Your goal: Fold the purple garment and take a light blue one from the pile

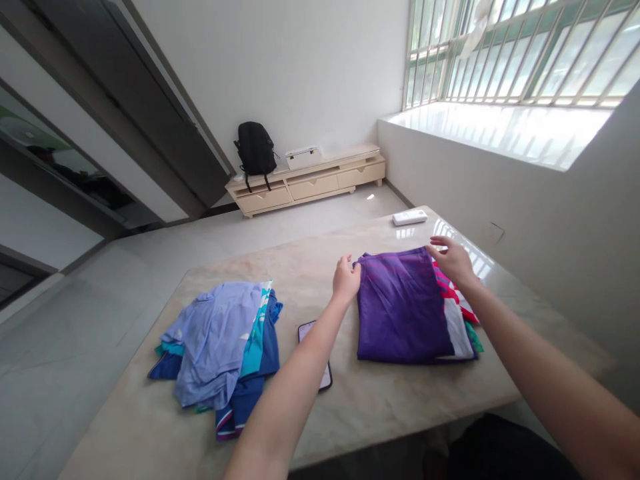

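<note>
Both my hands sit at the far corners of the folded purple shirt.

My left hand [346,279] pinches the purple shirt [400,307] at its far-left corner; my right hand [453,260] lies open-fingered on the far-right corner (pinching or not, I cannot tell). The shirt tops a folded stack [457,313] on the table [380,400]. At 9 o'clock lies a phone [306,331], beyond it a loose clothes pile [220,347]; a remote [409,217] sits at 12.
</note>
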The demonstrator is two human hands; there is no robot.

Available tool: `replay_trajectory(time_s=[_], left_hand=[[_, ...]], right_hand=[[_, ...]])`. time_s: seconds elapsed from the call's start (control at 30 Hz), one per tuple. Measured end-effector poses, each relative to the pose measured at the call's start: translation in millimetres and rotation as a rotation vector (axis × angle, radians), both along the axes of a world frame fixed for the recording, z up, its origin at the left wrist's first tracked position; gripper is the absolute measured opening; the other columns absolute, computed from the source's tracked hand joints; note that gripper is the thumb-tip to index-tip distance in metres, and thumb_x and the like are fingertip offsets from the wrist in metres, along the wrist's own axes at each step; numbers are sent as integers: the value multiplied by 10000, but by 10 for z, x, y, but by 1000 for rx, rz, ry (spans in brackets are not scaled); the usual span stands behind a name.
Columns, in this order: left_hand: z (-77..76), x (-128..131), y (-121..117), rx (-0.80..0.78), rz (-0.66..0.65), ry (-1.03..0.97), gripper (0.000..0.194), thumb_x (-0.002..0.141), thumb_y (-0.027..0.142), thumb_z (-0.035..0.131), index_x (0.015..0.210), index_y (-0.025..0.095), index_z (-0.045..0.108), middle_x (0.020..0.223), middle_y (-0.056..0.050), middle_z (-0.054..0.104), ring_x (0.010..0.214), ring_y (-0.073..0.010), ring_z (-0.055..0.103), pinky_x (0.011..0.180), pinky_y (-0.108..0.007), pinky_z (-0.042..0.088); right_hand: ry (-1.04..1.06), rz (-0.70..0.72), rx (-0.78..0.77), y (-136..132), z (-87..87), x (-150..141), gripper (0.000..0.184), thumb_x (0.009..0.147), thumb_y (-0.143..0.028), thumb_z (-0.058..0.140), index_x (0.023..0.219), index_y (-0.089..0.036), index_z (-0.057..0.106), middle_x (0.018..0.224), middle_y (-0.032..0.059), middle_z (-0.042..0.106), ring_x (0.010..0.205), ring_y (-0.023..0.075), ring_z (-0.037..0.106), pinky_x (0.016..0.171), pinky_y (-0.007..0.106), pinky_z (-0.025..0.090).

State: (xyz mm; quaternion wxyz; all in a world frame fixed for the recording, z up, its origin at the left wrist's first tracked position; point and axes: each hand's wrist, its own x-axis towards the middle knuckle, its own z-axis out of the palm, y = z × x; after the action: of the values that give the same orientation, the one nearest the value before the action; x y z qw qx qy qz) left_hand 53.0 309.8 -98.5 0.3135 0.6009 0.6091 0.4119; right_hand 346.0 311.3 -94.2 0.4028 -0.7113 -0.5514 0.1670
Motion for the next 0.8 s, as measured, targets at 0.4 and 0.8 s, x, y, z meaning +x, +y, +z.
replay_trajectory(time_s=[0.4,0.8], left_hand=[[-984,53,-1884,115,-192,352,570,1066,430,413,1591,214,369,1714,-108,234,1561,-280,296,1272,-477,336],[-906,125,-1940,227,-170,587,646,1039,490,449,1597,171,376,1713,-138,220,1591,-345,180,1274,-553,291]], right_hand=[[-323,-82,-442,-581,-494,-65,522,905,-595,527,877,-122,747,835,206,722,911,379,687,812,449,501],[-460,-115,-147,-902,-196,-523,676,963,-480,503,1520,-101,448,1554,271,430,1429,403,413,1066,483,429]])
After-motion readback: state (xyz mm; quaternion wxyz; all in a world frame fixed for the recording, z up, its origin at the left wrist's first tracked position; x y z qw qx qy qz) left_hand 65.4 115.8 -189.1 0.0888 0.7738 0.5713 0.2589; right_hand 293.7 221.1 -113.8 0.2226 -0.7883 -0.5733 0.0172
